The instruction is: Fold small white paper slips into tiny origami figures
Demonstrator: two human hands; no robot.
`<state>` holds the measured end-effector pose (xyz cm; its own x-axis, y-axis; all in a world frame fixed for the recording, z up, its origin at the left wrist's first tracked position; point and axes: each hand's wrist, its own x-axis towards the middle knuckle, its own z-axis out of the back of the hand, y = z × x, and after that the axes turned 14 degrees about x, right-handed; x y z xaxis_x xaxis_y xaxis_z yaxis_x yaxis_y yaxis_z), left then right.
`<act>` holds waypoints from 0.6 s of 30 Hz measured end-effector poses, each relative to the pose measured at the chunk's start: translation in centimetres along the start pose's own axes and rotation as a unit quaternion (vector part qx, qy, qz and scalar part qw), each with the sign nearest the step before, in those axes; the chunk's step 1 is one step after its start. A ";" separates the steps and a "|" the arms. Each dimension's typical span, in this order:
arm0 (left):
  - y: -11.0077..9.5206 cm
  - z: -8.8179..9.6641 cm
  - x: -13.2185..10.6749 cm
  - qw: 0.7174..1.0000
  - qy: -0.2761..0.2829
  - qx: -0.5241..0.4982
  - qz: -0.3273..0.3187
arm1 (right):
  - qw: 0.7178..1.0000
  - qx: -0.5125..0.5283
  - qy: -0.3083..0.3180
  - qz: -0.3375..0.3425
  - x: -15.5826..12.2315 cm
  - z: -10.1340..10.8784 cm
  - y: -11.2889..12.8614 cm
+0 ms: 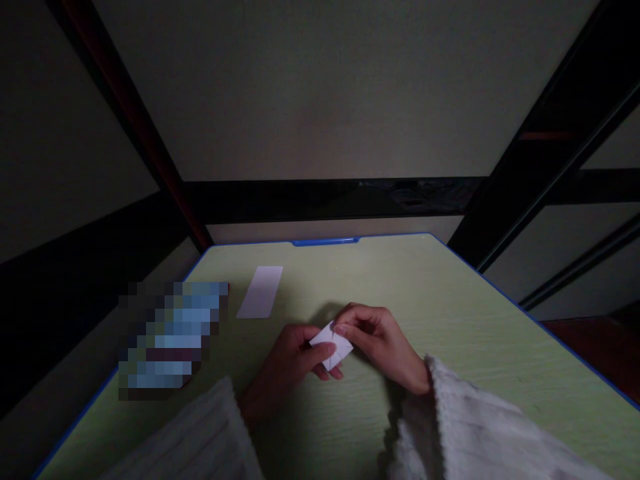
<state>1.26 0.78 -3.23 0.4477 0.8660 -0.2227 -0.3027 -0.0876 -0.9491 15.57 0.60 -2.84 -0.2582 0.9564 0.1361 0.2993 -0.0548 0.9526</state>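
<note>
A small folded piece of white paper (341, 348), roughly square with crease lines across its face, is held between my two hands above the table. My left hand (300, 353) grips it from the left, thumb on top and fingers underneath. At its upper corner, my right hand (377, 337) pinches the paper between thumb and index finger. A flat white rectangular sheet (261, 292) lies on the table beyond my left hand.
The light green table (450, 320) has a blue edge and a blue handle-like strip (326, 242) at its far side. A pixelated, blurred-out object (175, 340) rests at the left. Dark-framed pale panels (325, 93) stand behind the table.
</note>
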 end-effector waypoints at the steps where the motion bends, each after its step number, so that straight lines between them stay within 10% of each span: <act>1: 0.0 0.0 0.0 1.000 0.000 -0.006 0.005 | 1.000 -0.002 0.005 0.016 0.1 0.1 -0.1; 18: 0.1 0.6 0.2 0.999 0.027 -0.004 0.017 | 0.998 -0.015 0.034 0.048 0.3 1.1 0.0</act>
<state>0.78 1.22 -3.26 0.4819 0.8350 -0.2655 -0.3117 -0.1199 -0.9426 16.51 1.17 -3.15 -0.2921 0.9248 0.2438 0.2987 -0.1540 0.9418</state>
